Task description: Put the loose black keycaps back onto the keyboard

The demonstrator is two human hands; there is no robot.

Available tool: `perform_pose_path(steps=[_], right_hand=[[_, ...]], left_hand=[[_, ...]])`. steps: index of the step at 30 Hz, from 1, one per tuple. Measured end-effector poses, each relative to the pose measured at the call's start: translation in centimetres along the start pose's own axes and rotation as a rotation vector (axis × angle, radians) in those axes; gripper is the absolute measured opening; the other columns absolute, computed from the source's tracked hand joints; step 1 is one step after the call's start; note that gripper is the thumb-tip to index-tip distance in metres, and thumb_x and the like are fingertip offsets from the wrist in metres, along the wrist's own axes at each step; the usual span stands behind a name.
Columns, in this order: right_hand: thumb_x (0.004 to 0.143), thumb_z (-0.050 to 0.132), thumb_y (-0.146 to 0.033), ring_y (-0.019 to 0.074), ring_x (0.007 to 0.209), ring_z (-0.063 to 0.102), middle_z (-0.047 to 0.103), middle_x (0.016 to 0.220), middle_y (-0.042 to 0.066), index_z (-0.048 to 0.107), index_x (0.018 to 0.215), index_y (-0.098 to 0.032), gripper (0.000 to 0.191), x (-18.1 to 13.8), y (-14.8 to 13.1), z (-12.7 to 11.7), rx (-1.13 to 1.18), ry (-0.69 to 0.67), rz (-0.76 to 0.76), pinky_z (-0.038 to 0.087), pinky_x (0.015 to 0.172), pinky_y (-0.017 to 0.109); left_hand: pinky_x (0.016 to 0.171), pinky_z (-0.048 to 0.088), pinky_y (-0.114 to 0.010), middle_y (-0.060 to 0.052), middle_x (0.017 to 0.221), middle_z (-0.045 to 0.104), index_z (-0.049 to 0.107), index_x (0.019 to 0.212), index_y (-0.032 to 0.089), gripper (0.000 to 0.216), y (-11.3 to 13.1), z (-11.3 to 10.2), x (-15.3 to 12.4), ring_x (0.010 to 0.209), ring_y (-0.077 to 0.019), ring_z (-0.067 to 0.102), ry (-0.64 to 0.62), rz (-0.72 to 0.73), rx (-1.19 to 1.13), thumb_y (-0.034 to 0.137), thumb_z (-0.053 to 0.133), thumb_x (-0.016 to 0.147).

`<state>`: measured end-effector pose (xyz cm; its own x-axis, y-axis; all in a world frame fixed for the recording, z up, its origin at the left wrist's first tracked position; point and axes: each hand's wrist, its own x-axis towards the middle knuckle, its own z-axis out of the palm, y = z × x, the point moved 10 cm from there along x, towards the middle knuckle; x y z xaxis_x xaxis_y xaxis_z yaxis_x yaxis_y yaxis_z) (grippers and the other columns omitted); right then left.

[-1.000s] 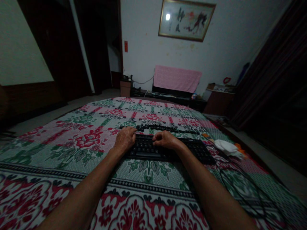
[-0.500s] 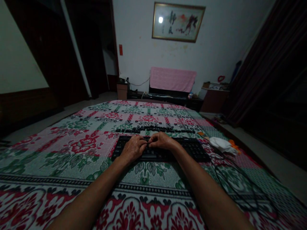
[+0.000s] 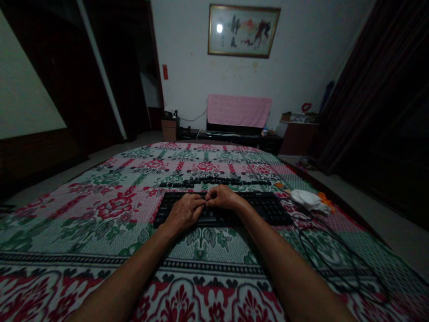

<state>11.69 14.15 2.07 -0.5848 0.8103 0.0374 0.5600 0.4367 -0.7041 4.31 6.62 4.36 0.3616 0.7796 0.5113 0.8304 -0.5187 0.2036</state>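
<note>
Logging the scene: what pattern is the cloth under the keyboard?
The cloth has a red, green and pink floral pattern; head view.

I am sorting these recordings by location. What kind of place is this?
Most likely a bedroom in a home, dimly lit. A wide floral-covered bed fills the view, a framed picture hangs on the wall, and a pink cloth drapes something on a low cabinet.

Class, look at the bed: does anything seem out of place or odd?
Yes. A row of small black pieces, seemingly keycaps, lies loose on the bedspread beyond the keyboard, and a cable sprawls in loops at the right.
</note>
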Motion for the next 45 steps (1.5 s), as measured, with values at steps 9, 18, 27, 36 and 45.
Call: perform_pose_path(steps=[9, 18, 27, 36, 45], right_hand=[[0.068, 0.057, -0.021, 0.0101, 0.065, 0.056, 0.066, 0.072, -0.001, 0.069, 0.083, -0.015, 0.020, -0.5, -0.6, -0.6, 0.037, -0.042, -0.087, 0.041, 0.059, 0.018], [0.070, 0.055, -0.026, 0.0110, 0.064, 0.057, 0.067, 0.071, -0.001, 0.070, 0.085, -0.015, 0.023, -0.3, -0.9, -0.3, -0.155, -0.057, -0.108, 0.037, 0.056, 0.018], [0.073, 0.053, -0.025, 0.0097, 0.063, 0.052, 0.063, 0.067, 0.000, 0.070, 0.081, -0.014, 0.022, -0.9, -2.8, -0.3, -0.298, -0.044, -0.257, 0.033, 0.056, 0.018], [0.072, 0.051, -0.021, 0.0098, 0.062, 0.051, 0.062, 0.066, 0.001, 0.069, 0.077, -0.013, 0.021, -1.0, -3.1, -0.2, -0.291, -0.038, -0.303, 0.033, 0.056, 0.018], [0.073, 0.050, -0.022, 0.0079, 0.057, 0.046, 0.057, 0.061, -0.001, 0.069, 0.080, -0.013, 0.022, -1.3, -3.5, 0.2, -0.333, -0.099, -0.271, 0.029, 0.053, 0.018]], left_hand=[[0.084, 0.045, -0.031, -0.003, 0.103, 0.062, 0.065, 0.097, 0.024, 0.026, -0.8, 0.6, 0.2, 0.095, -0.0166, 0.053, -0.017, -0.027, -0.013, 0.027, 0.045, 0.082], [0.085, 0.044, -0.031, -0.003, 0.103, 0.062, 0.065, 0.098, 0.024, 0.026, -1.0, 0.7, 0.1, 0.095, -0.0166, 0.053, -0.001, -0.010, -0.028, 0.027, 0.044, 0.082], [0.083, 0.044, -0.031, -0.004, 0.101, 0.062, 0.065, 0.097, 0.024, 0.025, -0.9, 0.5, 0.1, 0.094, -0.0168, 0.053, 0.020, -0.005, -0.026, 0.027, 0.045, 0.082], [0.082, 0.045, -0.033, -0.004, 0.100, 0.063, 0.066, 0.094, 0.023, 0.024, -0.3, 0.1, 0.2, 0.091, -0.0173, 0.054, 0.034, 0.028, -0.035, 0.024, 0.047, 0.081], [0.084, 0.044, -0.032, -0.004, 0.101, 0.062, 0.066, 0.095, 0.023, 0.024, -0.7, 0.3, 0.1, 0.093, -0.0172, 0.053, 0.042, 0.021, -0.043, 0.025, 0.046, 0.081]])
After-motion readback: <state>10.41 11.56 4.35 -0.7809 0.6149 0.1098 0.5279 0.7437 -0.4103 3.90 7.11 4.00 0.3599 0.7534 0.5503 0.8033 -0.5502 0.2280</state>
